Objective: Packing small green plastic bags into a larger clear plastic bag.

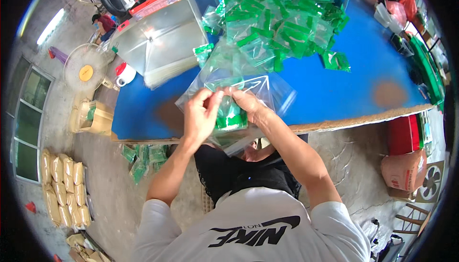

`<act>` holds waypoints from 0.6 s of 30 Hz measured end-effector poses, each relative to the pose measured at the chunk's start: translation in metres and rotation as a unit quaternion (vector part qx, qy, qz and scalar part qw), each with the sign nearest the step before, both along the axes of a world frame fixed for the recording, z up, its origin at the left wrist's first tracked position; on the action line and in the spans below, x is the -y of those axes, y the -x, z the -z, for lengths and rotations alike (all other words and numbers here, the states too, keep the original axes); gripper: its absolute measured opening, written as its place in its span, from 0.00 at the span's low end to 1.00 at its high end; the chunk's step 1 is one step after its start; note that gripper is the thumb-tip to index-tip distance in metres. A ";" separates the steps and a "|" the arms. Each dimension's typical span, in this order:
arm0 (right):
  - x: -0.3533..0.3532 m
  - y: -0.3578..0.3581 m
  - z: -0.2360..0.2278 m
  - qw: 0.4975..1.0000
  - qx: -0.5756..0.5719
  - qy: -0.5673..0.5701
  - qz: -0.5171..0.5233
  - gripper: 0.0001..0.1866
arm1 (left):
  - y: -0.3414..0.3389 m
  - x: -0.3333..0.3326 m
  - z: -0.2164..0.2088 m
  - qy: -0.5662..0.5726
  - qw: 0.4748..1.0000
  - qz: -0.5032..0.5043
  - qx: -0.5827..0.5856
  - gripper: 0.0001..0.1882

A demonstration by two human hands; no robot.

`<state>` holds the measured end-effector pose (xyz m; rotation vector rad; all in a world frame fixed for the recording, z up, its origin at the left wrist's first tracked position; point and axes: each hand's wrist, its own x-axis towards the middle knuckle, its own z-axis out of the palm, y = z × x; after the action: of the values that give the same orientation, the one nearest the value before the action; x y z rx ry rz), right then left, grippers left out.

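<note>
My left hand (200, 114) and my right hand (246, 103) both grip a clear plastic bag (234, 90) at the near edge of the blue table (334, 85). The fingers meet at the bag's mouth. Inside the bag lies a stack of small green packets (231, 116). A big loose heap of green packets (279, 21) covers the far middle of the table, just beyond the bag.
A stack of clear empty bags (162, 42) lies on the table's far left. More green packets (141, 159) lie on the floor under the table edge. A fan (86, 68), tan sacks (62, 185), a red crate (404, 133) and another person (103, 25) stand around.
</note>
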<state>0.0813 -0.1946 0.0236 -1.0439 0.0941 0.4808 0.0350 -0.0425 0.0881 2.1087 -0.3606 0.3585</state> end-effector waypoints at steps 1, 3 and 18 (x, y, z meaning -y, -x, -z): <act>-0.001 -0.003 0.000 1.000 -0.001 -0.001 -0.001 0.26 | 0.007 0.003 0.000 0.001 0.999 0.002 -0.034 0.14; -0.004 -0.014 0.001 0.994 0.013 0.069 0.083 0.25 | 0.038 0.004 -0.008 0.056 0.993 0.057 -0.089 0.13; 0.043 -0.001 -0.006 0.974 0.064 -0.031 0.214 0.29 | -0.022 -0.035 0.109 -0.266 0.959 -0.089 0.048 0.32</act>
<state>0.0820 -0.2379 0.0301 -0.9581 0.1839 0.0258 0.0570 -0.0077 -0.0205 2.6692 -0.3513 0.5133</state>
